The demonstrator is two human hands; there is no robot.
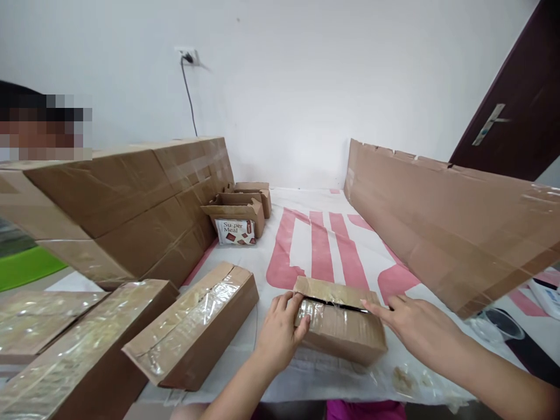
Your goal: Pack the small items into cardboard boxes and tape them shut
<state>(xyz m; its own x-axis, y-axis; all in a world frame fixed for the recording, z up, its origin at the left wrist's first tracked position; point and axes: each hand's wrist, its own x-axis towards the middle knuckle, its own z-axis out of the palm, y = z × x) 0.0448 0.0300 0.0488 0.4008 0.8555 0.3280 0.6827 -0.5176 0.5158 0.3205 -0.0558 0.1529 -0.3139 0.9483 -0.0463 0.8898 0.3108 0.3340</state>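
A small taped cardboard box [341, 326] lies on the white and pink table cover [324, 245] in front of me. My left hand [280, 332] grips the box's left end, thumb on its front and fingers curled over the top flap. My right hand [406, 324] rests against the box's right end, fingers stretched toward the slit between the top flaps. The flaps show a dark gap along the top.
A taped long box [196, 326] lies left of my hands, with two more [74, 356] further left. A big carton wall [126, 204] stands at left, another [455, 227] at right. Small open boxes [238, 219] sit at the back. A person is at far left.
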